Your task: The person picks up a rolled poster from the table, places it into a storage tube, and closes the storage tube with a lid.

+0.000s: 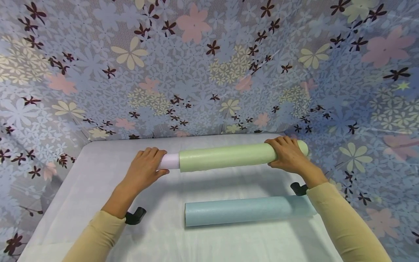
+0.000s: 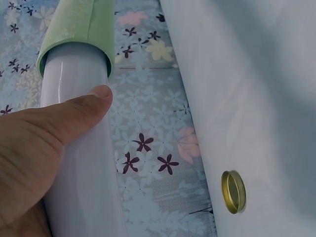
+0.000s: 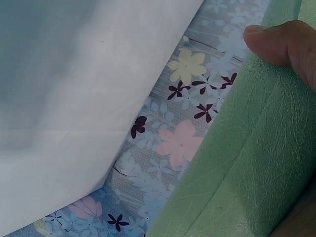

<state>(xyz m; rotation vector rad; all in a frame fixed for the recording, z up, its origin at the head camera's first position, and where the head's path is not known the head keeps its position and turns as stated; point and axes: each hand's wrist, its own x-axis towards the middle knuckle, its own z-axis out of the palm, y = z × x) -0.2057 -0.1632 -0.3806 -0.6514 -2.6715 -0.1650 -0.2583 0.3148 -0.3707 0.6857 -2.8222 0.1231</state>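
My left hand (image 1: pixel 146 168) grips a pale lavender-white tube (image 1: pixel 171 161) near its visible end, with the thumb laid along its side in the left wrist view. That tube runs into the open end of a wider light green roll (image 1: pixel 226 157), whose rim (image 2: pixel 74 45) surrounds it. On the right, my right hand (image 1: pixel 288 154) holds the green roll from above near its far end, its thumb (image 3: pixel 266 44) on the textured, creased surface. Both rolls are held nearly level above the table's far half, throwing a shadow below.
A light blue roll (image 1: pixel 245 210) lies on the white-covered table (image 1: pixel 157 236), nearer me, its right end by my right sleeve. A small gold-coloured ring (image 2: pixel 233 191) shows in the left wrist view. Floral fabric (image 1: pixel 196 72) hangs behind and at both sides.
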